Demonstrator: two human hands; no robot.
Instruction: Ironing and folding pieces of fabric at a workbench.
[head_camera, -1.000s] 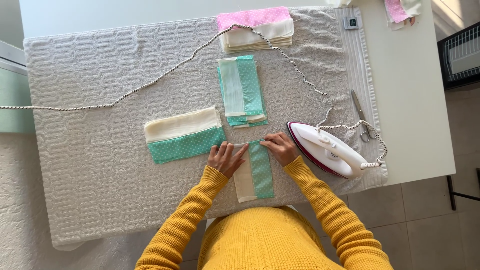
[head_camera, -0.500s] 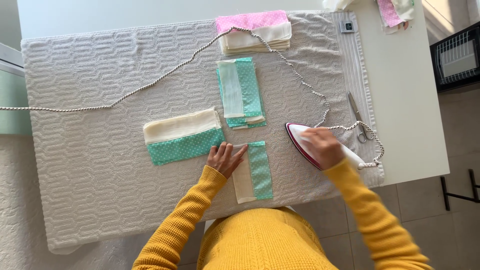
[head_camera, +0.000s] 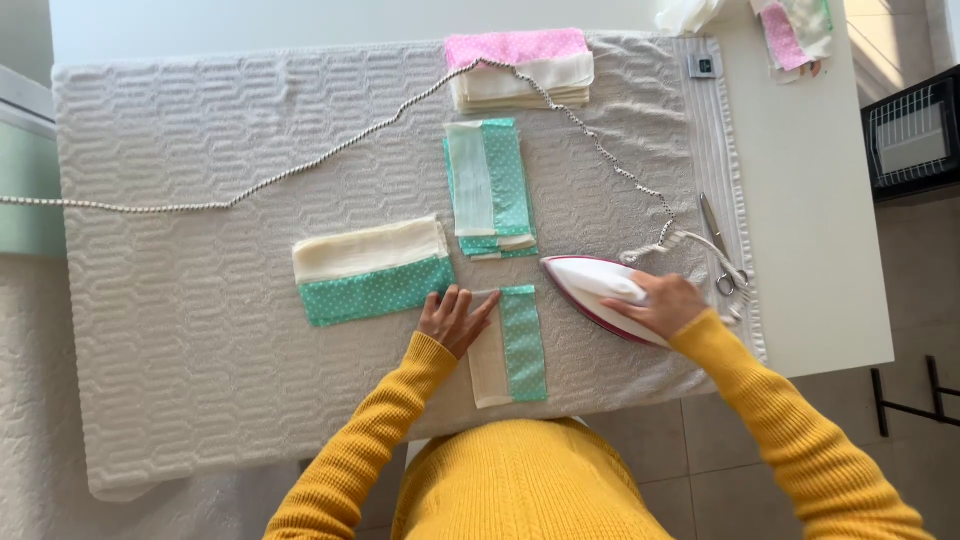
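White iron (head_camera: 600, 290) with magenta-pink base edge, at right; cream and teal white-dotted fabric strip (head_camera: 510, 346), near centre; a wider cream and teal dotted piece (head_camera: 372, 270), left of it; folded pale-green and teal dotted stack (head_camera: 490, 188), farther; pink white-dotted and cream stack (head_camera: 520, 66), far; white cover (head_camera: 200, 250) with raised geometric pattern; mustard-yellow ribbed sleeves (head_camera: 760, 400); white-and-grey flecked braided cord (head_camera: 330, 155)

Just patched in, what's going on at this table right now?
A person in a yellow sweater is ironing fabric pieces on a padded white cover. The left hand presses flat on a cream-and-teal patch in front of them. The right hand grips the iron, which sits just right of that patch. More teal stacks and a pink-topped pile lie farther up.
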